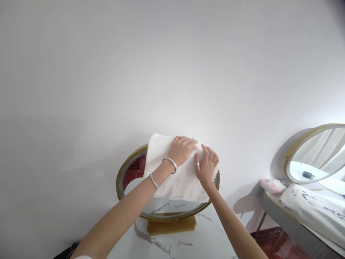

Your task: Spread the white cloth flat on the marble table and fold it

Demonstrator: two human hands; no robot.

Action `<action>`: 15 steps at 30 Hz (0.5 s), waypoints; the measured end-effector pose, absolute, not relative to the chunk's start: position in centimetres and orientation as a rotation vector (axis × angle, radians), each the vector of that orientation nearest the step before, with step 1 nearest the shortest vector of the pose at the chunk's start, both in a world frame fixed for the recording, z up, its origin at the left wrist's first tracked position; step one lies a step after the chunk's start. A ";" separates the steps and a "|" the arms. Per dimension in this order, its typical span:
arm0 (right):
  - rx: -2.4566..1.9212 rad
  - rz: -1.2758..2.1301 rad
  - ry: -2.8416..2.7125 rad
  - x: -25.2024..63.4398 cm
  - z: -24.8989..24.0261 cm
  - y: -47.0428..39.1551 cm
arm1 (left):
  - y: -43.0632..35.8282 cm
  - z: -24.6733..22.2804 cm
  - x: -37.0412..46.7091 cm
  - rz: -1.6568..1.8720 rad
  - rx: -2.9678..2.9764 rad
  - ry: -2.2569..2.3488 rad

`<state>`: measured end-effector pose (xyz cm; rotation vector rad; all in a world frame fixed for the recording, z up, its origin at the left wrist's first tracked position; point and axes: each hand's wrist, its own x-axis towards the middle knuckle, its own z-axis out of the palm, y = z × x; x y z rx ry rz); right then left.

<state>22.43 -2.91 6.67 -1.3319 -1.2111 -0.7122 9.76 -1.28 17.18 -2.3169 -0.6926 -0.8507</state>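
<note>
A white cloth with a scalloped edge covers much of an oval mirror in a gold frame. My left hand, with two bracelets on its wrist, is closed on the cloth near its top edge, its fingers together. To the right of it, my right hand wears a ring and rests on the cloth's right side, fingers stretched out and thumb apart. The mirror's gold base stands on a white marble-patterned tabletop. Part of the mirror's glass shows below and left of the cloth.
A pale wall rises right behind the mirror. On the right, a second round gold-framed mirror stands over a grey-sided table that bears a pink-and-white packet and a white printed bag. Reddish floor shows below.
</note>
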 end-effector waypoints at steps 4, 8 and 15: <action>-1.389 -0.547 -1.080 24.5 4.6 -4.1 | -1.9 16.7 13.8 -0.670 -2.375 -0.582; -1.350 -0.618 -1.143 24.5 5.9 -4.1 | -1.6 16.6 13.1 -0.816 -2.382 -0.623; -1.009 -1.007 -1.541 17.7 10.0 -1.1 | -0.8 16.1 1.8 -1.405 -2.168 -0.870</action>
